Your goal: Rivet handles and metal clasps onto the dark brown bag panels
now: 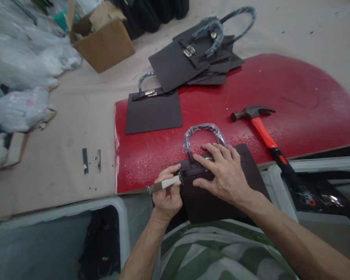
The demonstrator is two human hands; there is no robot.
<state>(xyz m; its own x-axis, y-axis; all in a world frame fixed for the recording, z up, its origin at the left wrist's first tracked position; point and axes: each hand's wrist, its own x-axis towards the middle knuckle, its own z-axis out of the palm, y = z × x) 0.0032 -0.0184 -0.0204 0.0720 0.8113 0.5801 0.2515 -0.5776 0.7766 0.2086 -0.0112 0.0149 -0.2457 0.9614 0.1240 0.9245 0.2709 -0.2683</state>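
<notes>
A dark brown bag panel (pixel 212 202) with a plastic-wrapped handle (pixel 204 127) lies over the front edge of the red board, partly over my lap. My left hand (pixel 167 194) is closed around a small tool (pixel 165 183) with a white and brown grip, its metal end at the panel's left strap. My right hand (pixel 226 173) rests on the panel with fingers spread, over its metal clasp, which is mostly hidden. Behind, another dark panel (pixel 154 112) with a handle lies flat on the board.
A claw hammer (pixel 264 132) lies on the red board (pixel 303 93) at right. Stacked panels (pixel 177 68) sit at the back. A cardboard box (pixel 103 44) and plastic bags (pixel 23 109) stand left. Two small metal pieces lie on the table (pixel 72 128). Bins (pixel 124 225) flank my lap.
</notes>
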